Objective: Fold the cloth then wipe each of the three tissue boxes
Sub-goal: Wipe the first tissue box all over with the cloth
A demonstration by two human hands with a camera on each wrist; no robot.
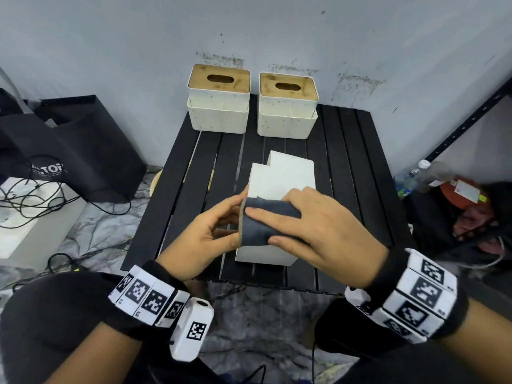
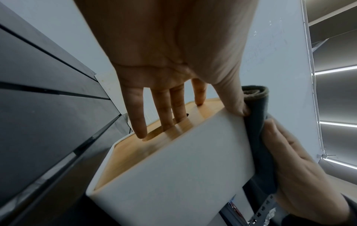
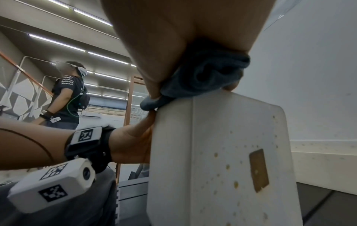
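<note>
Black bag [image 1: 69, 151], cables [image 1: 33, 200], bottle [image 1: 418, 173]

Black slatted surface [image 1: 357, 173] carrying three tissue boxes

At its far edge, near the wall, two white tissue boxes with wooden slotted lids stand side by side, one on the left [image 1: 219, 99] and one on the right [image 1: 288, 106], slightly apart. Nearer the front a third white tissue box [image 1: 279, 176] rests tipped on its side, its wooden lid facing left.
</note>
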